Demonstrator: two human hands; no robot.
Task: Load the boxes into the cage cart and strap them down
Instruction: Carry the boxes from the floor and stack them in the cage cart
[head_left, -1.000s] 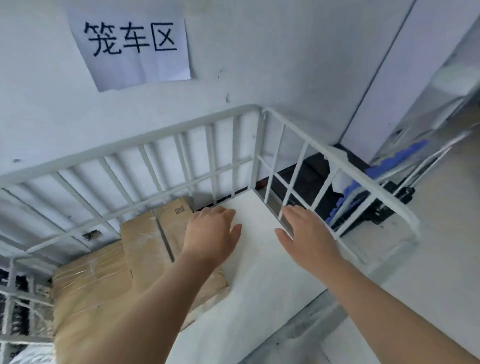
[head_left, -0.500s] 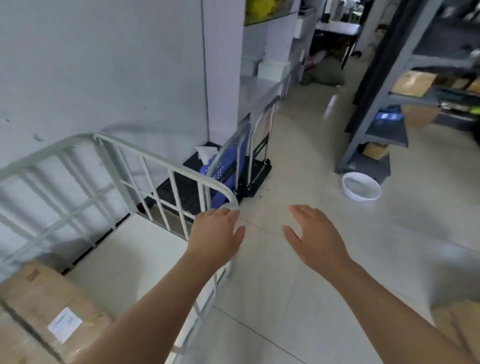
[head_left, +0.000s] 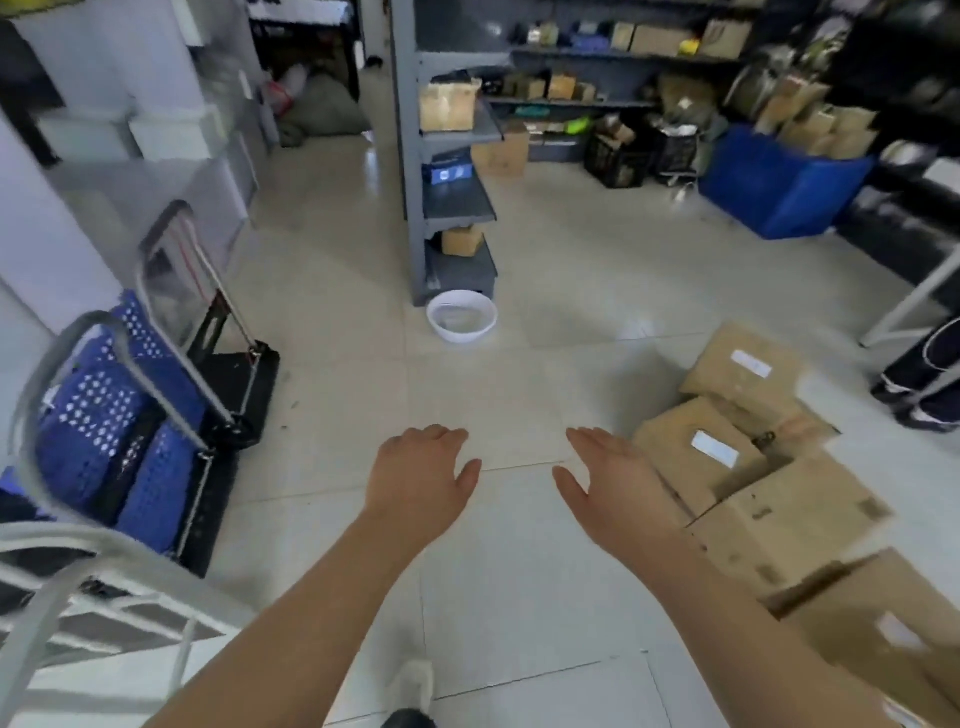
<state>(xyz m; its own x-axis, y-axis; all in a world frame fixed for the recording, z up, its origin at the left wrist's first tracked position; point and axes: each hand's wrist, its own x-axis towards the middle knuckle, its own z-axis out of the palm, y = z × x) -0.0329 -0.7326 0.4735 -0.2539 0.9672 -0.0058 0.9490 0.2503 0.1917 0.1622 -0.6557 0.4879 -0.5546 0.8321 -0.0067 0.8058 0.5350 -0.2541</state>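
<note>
Both hands are held out side by side, palms down, over the pale tiled floor (head_left: 519, 582). The left hand (head_left: 422, 480) has its fingers relaxed and slightly bent, thumb out to the right, and holds nothing. The right hand (head_left: 618, 486) is flat with straight fingers pointing forward, and it too holds nothing.

Just to the right of the right hand lies a loose pile of brown cardboard boxes on the floor. One carries a white label on its top (head_left: 696, 457), a second labelled one sits tilted behind it (head_left: 743, 366), a larger one lies closer in (head_left: 795, 519), and the nearest fills the lower right corner (head_left: 883, 629). The right hand overlaps the edge of the pile in this view, but whether it touches a box cannot be told.

The white metal cage cart (head_left: 67, 535) shows only as a top rail and bars in the lower left corner, well apart from the boxes.

Behind the cart stand blue perforated plastic crates (head_left: 98, 421) on a black folding hand truck (head_left: 239, 374). Further out, a white round basin (head_left: 461, 323) sits on the floor at the foot of a grey metal shelf unit (head_left: 452, 208), and a large blue plastic bin (head_left: 779, 187) stands at the back right.
</note>
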